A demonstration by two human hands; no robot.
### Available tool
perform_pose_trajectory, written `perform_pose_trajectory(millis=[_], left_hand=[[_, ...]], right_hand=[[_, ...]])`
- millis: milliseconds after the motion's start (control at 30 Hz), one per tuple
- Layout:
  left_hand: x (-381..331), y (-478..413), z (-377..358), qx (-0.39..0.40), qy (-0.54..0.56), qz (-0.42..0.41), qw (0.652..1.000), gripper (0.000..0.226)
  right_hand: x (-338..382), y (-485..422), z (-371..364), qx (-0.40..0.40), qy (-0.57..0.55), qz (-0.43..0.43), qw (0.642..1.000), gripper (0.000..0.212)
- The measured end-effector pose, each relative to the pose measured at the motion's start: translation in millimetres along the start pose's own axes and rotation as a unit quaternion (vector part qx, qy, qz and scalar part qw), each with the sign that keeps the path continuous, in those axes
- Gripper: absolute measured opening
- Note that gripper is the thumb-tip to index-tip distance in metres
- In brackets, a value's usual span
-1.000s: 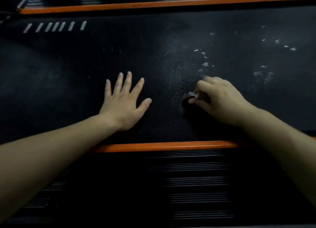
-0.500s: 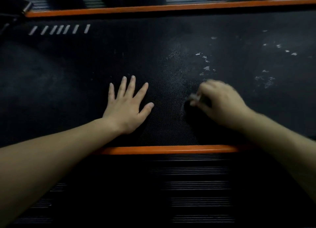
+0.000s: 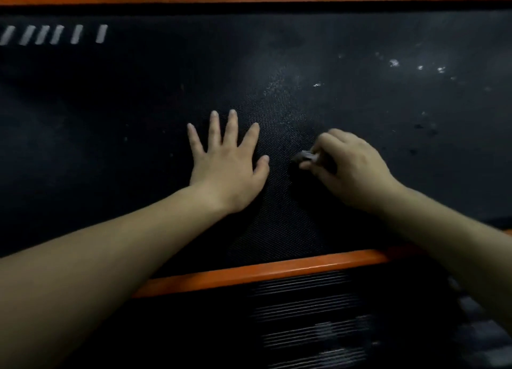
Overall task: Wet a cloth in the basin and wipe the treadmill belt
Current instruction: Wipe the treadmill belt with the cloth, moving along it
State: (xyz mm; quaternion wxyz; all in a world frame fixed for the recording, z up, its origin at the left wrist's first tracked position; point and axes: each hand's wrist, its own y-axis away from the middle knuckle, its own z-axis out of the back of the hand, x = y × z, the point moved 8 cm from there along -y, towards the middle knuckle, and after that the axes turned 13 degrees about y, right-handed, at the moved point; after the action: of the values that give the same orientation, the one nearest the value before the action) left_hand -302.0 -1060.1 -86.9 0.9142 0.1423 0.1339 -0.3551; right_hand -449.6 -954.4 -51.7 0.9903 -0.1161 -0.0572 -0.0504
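Gripping cloth [image 3: 306, 156], apparently bunched, belt [image 3: 133, 114] running left-right

We read the treadmill belt [image 3: 138, 125] as matt black, rubber-like, with a fine pebbled grain, dusted with chalky pale flecks [image 3: 393, 62]. The orange rail [image 3: 277, 269] looks smooth and faintly glossy; the side deck [image 3: 304, 310] is ribbed and dark. The cloth [image 3: 304, 156] appears soft, grey and crumpled.

belt [image 3: 138, 105]: black, textured, white specks [image 3: 393, 63] at right | cloth [image 3: 304, 156]: grey, bunched, on belt centre
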Motion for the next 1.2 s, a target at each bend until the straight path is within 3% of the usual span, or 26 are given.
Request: perform_pose_trajectory(millis=[100, 233, 267, 400, 467, 600, 633, 700, 800, 867, 967, 1067, 1133, 1200], left_hand=[[1.7, -0.5, 0.1, 0.000, 0.016, -0.007, 1.000, 0.071], [4.0, 0.4, 4.0, 0.003, 0.029, -0.017, 0.999, 0.072], [4.0, -1.4, 4.6, 0.005, 0.030, -0.014, 0.999, 0.073], [2.3, -26.2, 5.7, -0.003, 0.039, 0.016, 0.999, 0.072], [-1.9, -41.2, 5.2, -0.016, 0.036, 0.038, 0.999, 0.072], [-8.2, -70.6, 10.1, -0.039, 0.052, 0.066, 0.996, 0.066], [-7.0, -77.9, 11.4, -0.042, 0.056, 0.076, 0.995, 0.066], [-4.2, -89.9, 12.2, -0.050, 0.050, 0.099, 0.993, 0.066], [-4.1, -97.2, 8.9, -0.063, 0.028, 0.109, 0.992, 0.065], [-5.6, -97.9, 8.4, -0.066, 0.032, 0.106, 0.992, 0.065], [-5.9, -96.8, 8.2, -0.067, 0.029, 0.109, 0.991, 0.065], [-7.6, -96.6, 5.9, -0.061, 0.020, 0.109, 0.992, 0.065], [-6.5, -96.6, 6.7, -0.056, 0.020, 0.113, 0.992, 0.065], [-6.7, -96.6, 7.2, -0.047, 0.019, 0.114, 0.992, 0.065]], right_hand=[[-16.6, -27.5, -1.0, -0.005, 0.063, -0.016, 0.998, 0.047], [-91.7, -80.9, -4.2, -0.008, 0.098, -0.235, 0.967, 0.042], [-90.0, -82.4, -6.0, -0.004, 0.102, -0.243, 0.965, 0.040], [-21.0, -54.6, -12.9, 0.003, 0.049, -0.038, 0.998, 0.042], [-32.2, -69.2, -14.7, 0.003, 0.067, 0.013, 0.998, 0.045], [-117.6, -145.2, -13.8, -0.024, 0.096, -0.154, 0.983, 0.038], [-117.9, -148.1, -18.9, -0.024, 0.101, -0.145, 0.984, 0.038], [-83.7, -129.5, -19.3, -0.050, 0.096, -0.043, 0.993, 0.037], [-61.1, -103.4, -22.9, -0.005, 0.039, 0.068, 0.997, 0.040], [-85.5, -137.0, -23.6, -0.015, 0.077, 0.038, 0.996, 0.041], [-136.0, -187.8, -23.8, -0.003, 0.062, -0.116, 0.991, 0.034], [-100.2, -174.2, -28.4, -0.029, 0.054, -0.027, 0.998, 0.034], [-76.4, -157.3, -31.3, -0.001, 0.010, 0.038, 0.999, 0.034], [-84.0, -170.9, -32.4, 0.006, 0.036, 0.043, 0.998, 0.033]])
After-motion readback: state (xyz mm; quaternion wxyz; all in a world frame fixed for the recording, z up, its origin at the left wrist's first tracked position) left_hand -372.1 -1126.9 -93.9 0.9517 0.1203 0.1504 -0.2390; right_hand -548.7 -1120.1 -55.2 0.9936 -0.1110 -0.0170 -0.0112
